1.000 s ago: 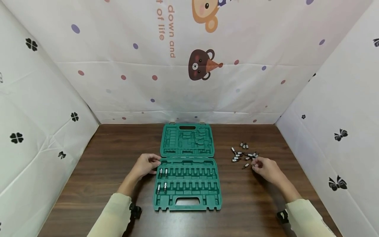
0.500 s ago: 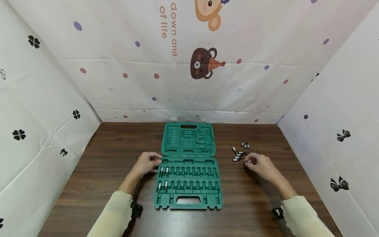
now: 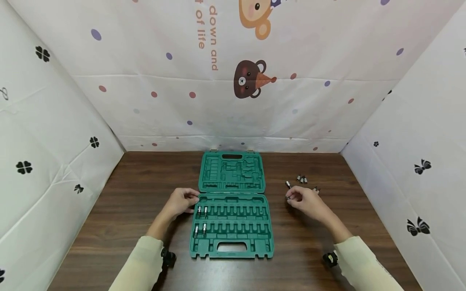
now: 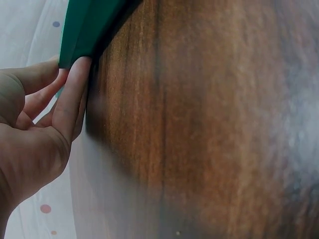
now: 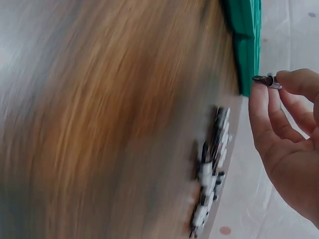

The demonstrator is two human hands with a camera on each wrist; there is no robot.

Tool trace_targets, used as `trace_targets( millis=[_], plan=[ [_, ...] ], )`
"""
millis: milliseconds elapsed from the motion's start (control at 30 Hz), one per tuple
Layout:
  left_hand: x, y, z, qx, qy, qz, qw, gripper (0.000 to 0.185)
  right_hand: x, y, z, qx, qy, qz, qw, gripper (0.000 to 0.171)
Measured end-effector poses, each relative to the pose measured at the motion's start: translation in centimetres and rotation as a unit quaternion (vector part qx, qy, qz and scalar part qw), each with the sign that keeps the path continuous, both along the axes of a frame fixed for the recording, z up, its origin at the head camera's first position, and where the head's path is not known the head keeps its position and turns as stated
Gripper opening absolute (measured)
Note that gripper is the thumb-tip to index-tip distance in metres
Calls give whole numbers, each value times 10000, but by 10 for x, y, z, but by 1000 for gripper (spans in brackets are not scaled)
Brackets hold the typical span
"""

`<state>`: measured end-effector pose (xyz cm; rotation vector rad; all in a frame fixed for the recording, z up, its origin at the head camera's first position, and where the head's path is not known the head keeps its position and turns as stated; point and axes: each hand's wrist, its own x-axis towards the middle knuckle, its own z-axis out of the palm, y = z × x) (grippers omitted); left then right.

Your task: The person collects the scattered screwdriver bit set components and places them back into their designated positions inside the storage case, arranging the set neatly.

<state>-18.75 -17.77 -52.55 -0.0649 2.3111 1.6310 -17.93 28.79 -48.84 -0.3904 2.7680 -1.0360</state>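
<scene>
A green tool case (image 3: 256, 246) lies open on the wooden table, its lid (image 3: 231, 171) folded back. Several bit sockets (image 3: 204, 229) sit in slots at its left side. My left hand (image 3: 179, 201) holds the case's left edge near the hinge, thumb on the rim, fingers against the side. Right of the case, my right hand (image 3: 308, 202) pinches a small bit socket (image 5: 271, 81) between thumb and fingertips, its dark tip showing in the right wrist view. Loose bit sockets (image 5: 205, 172) lie below that hand, partly hidden by it in the head view.
A small group of metal pieces (image 3: 302, 179) lies farther back on the right. The patterned back wall (image 3: 160, 117) rises behind the table (image 3: 156, 173), with side walls left and right.
My right hand has lifted a bit socket from the right of the pile and moved left toward the case with it. My left hand stays at the case's edge.
</scene>
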Motion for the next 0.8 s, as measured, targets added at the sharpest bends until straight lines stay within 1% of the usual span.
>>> trace_targets(
  millis=[200, 400, 533, 633, 800],
  plan=[
    [1, 0, 0, -5, 1, -26, 10000, 22, 0, -17, 2, -532, -205, 42, 9984, 16],
    [1, -1, 1, -7, 23, -35, 10000, 22, 1, -37, 4, -1017, -353, 163, 9941, 15],
    [1, -2, 2, -29, 30, -55, 10000, 21, 4, -53, 8, -1345, -507, 316, 9891, 15],
    [0, -1, 3, -23, 35, -57, 10000, 21, 5, -64, 10, -1567, -662, 539, 9839, 17],
    [0, 0, 3, 16, -2, -117, 9999, 21, 7, -78, 8, -1733, -822, 862, 9776, 16]
  ],
)
